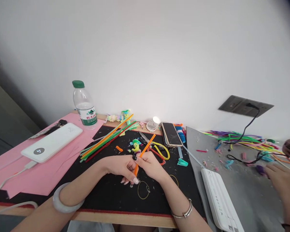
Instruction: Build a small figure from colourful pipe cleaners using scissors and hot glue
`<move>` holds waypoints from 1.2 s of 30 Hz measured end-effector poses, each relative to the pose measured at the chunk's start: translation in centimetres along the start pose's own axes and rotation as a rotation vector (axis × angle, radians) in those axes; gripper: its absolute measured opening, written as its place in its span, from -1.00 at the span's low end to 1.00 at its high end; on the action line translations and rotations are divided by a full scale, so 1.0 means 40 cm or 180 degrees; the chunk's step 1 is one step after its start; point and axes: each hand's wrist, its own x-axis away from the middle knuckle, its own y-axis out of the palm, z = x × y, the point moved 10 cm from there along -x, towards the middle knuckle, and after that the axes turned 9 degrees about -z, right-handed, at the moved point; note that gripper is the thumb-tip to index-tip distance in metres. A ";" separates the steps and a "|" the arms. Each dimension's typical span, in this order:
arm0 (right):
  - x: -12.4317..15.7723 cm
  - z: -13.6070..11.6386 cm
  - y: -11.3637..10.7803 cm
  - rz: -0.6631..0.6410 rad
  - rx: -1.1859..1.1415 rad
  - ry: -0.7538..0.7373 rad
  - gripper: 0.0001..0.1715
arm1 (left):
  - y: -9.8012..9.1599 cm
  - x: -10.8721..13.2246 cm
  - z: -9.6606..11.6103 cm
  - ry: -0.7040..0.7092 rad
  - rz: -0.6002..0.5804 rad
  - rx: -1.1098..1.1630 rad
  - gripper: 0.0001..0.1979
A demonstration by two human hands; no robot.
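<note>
Orange pipe cleaners (148, 145) slant up out of my two hands over the black mat (106, 193). My left hand (124, 168) is closed around their lower part, thumb pointing down. Close against it, my right hand (151, 163) pinches the same pipe cleaners higher up; its fingertips are partly hidden. Below the hands lies a thin wire ring (143, 190). Just beyond them are a yellow pipe cleaner loop (166, 149), a small multicoloured fuzzy piece (136, 145), scissors (143, 137) and a short orange piece (119, 149).
Loose pipe cleaners (106, 138) lie left of centre. A water bottle (85, 106) and white power bank (52, 141) rest on pink paper (12, 174). A phone (171, 134) and paper cup (153, 123) stand behind. Another person's hand (284, 183) is at right, beyond a second power bank (221, 199).
</note>
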 end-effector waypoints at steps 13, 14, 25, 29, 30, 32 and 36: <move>0.064 0.030 -0.168 0.1923 0.0045 0.0198 -0.44 | -0.132 0.064 0.098 0.0826 0.2031 -0.0748 -0.75; 0.069 0.034 -0.172 0.2004 0.0040 0.0225 -0.45 | -0.141 0.079 0.108 0.0883 0.2299 -0.0882 -0.70; 0.055 0.046 -0.154 0.1856 0.0036 0.0219 -0.47 | -0.109 0.119 0.176 0.1279 0.2954 -0.2346 -0.82; 0.055 0.040 -0.150 0.1792 0.0021 0.0177 -0.50 | -0.128 0.106 0.149 0.1241 0.2770 -0.1602 -0.78; 0.054 0.037 -0.147 0.1755 0.0032 0.0162 -0.51 | -0.134 0.099 0.137 0.1206 0.2673 -0.1340 -0.76; 0.053 0.030 -0.144 0.1694 0.0100 0.0144 -0.53 | -0.142 0.085 0.114 0.1120 0.2507 -0.0917 -0.75; 0.055 0.024 -0.147 0.1705 0.0263 0.0151 -0.55 | -0.148 0.071 0.096 0.1049 0.2320 -0.0530 -0.76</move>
